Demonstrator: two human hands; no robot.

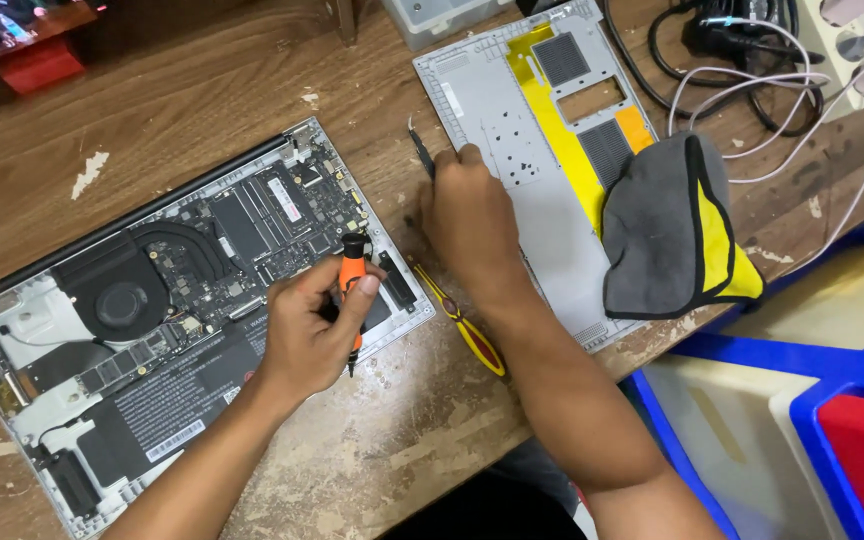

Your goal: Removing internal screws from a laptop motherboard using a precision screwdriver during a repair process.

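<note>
An opened laptop (132, 330) lies bottom-up on the wooden table, its fan, circuit board and black battery exposed. My left hand (312, 330) holds an orange-and-black screwdriver (353, 272) upright over the laptop's right edge, tip pointing down. My right hand (467, 215) rests on the table between the laptop and the removed grey bottom cover (512, 130), fingers closed on black tweezers (420, 150) that stick out toward the far side.
A yellow-and-red tool (462, 322) lies on the table under my right forearm. A grey and yellow cloth (667, 225) sits on the cover. Cables (742, 70) coil at the back right. Blue, white and red bins (832, 400) stand beyond the table's right edge.
</note>
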